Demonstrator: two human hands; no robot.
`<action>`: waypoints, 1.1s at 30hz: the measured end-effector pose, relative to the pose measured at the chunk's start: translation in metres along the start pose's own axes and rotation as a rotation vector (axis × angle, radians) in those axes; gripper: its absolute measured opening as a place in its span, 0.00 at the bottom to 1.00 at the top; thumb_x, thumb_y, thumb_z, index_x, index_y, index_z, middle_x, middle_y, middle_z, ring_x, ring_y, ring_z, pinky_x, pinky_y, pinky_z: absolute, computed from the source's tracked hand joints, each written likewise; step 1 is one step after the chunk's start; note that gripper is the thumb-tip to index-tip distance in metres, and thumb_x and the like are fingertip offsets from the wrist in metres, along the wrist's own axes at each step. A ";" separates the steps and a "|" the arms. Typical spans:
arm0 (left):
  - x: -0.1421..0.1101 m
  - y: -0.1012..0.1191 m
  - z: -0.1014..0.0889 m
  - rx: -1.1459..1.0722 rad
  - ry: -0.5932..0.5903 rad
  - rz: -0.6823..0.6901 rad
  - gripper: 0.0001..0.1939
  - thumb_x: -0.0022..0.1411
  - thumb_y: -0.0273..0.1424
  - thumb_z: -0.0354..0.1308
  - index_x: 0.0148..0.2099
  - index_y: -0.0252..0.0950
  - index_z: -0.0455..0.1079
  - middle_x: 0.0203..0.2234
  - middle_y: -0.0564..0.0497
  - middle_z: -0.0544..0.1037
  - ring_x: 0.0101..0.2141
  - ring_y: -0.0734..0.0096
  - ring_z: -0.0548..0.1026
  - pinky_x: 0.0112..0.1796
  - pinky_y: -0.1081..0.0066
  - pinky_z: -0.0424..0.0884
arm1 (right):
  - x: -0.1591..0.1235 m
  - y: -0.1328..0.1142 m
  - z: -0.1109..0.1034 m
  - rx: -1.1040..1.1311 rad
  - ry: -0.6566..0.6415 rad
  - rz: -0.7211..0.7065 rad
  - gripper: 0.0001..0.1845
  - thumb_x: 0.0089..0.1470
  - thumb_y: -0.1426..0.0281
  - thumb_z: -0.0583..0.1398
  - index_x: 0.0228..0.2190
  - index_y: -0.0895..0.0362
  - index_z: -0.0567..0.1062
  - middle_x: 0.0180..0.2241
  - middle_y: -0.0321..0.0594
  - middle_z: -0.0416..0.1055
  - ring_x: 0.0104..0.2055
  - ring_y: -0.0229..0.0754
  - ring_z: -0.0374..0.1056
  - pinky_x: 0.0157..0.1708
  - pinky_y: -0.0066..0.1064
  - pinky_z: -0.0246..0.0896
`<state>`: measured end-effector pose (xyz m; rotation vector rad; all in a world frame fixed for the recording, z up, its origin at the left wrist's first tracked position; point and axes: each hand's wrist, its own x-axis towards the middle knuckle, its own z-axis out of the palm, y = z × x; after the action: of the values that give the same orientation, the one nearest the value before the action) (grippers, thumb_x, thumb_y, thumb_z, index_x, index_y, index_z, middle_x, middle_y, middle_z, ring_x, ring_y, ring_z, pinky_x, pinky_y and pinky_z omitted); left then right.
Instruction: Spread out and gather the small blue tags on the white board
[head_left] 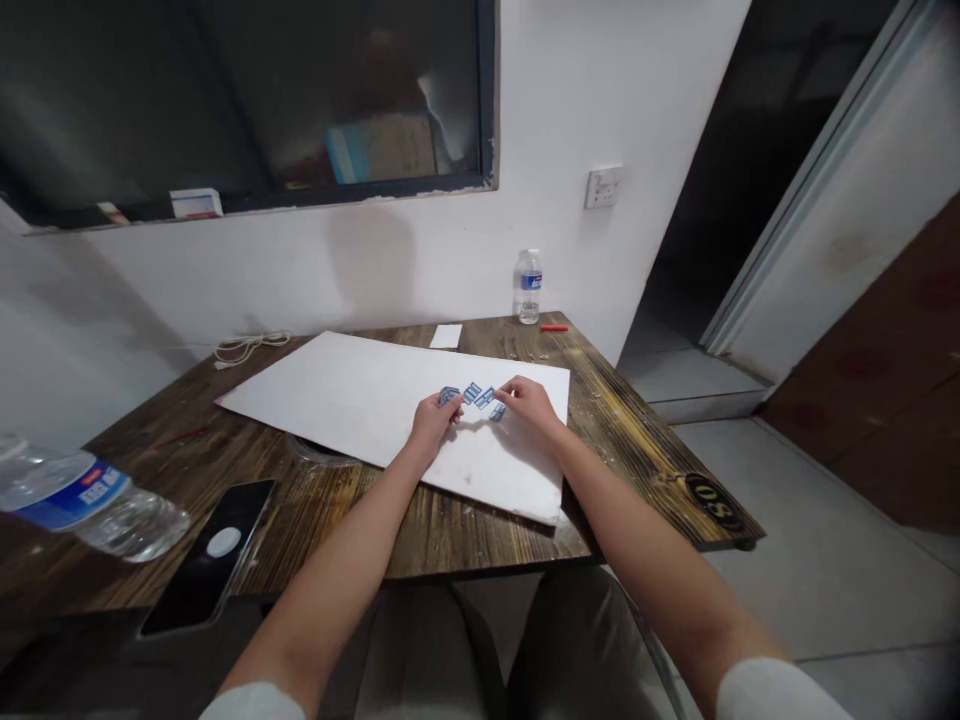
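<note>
A large white board (352, 395) lies on the wooden table (645, 450). Several small blue-and-white pieces (474, 393) sit together on the board near its right side. My left hand (433, 420) rests on the board with its fingers curled, pinching the leftmost blue piece (448, 396). My right hand (529, 402) is just right of the pieces, fingertips pinched on one of them (498, 410). Both forearms reach in from the bottom of the view.
A plastic water bottle (82, 500) lies on its side at the left edge, beside a dark phone (210, 555). Another bottle (528, 285) stands at the back by the wall, with a red pen (554, 327), a white paper slip (446, 336) and a white cable (247, 347).
</note>
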<state>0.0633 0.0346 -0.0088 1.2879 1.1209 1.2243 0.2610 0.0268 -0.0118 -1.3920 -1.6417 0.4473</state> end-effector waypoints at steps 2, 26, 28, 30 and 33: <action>0.001 -0.001 0.000 -0.012 0.006 0.000 0.18 0.45 0.43 0.67 0.26 0.33 0.69 0.19 0.53 0.72 0.18 0.80 0.65 0.20 0.77 0.59 | 0.001 0.001 -0.004 -0.097 -0.024 0.030 0.07 0.53 0.69 0.61 0.26 0.56 0.77 0.32 0.38 0.73 0.35 0.39 0.66 0.38 0.29 0.57; -0.002 -0.003 0.000 0.153 -0.117 0.021 0.19 0.49 0.45 0.65 0.25 0.33 0.69 0.17 0.54 0.69 0.18 0.79 0.63 0.20 0.76 0.58 | 0.001 0.000 0.000 -0.048 -0.047 -0.170 0.07 0.56 0.64 0.63 0.30 0.54 0.78 0.36 0.41 0.71 0.42 0.44 0.64 0.46 0.35 0.56; -0.002 -0.004 -0.001 0.209 -0.149 0.036 0.19 0.51 0.45 0.64 0.25 0.33 0.68 0.16 0.54 0.69 0.18 0.79 0.62 0.20 0.77 0.57 | 0.001 -0.001 0.002 -0.005 -0.066 -0.207 0.06 0.54 0.66 0.64 0.28 0.54 0.78 0.35 0.40 0.72 0.41 0.44 0.65 0.45 0.35 0.57; -0.002 -0.004 -0.001 0.234 -0.166 0.045 0.19 0.51 0.45 0.64 0.24 0.33 0.67 0.16 0.55 0.68 0.17 0.80 0.61 0.19 0.77 0.56 | 0.001 -0.002 0.003 0.001 -0.076 -0.191 0.06 0.54 0.68 0.64 0.27 0.55 0.77 0.33 0.40 0.73 0.39 0.43 0.65 0.42 0.33 0.57; -0.003 -0.002 0.000 0.159 -0.145 0.020 0.19 0.53 0.45 0.63 0.27 0.35 0.65 0.16 0.57 0.65 0.15 0.82 0.57 0.17 0.78 0.51 | 0.001 -0.003 0.001 -0.040 -0.071 -0.124 0.06 0.57 0.70 0.61 0.28 0.55 0.77 0.33 0.40 0.73 0.37 0.41 0.65 0.40 0.31 0.57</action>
<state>0.0636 0.0313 -0.0107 1.4863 1.1201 1.0544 0.2587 0.0271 -0.0094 -1.3078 -1.7924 0.3974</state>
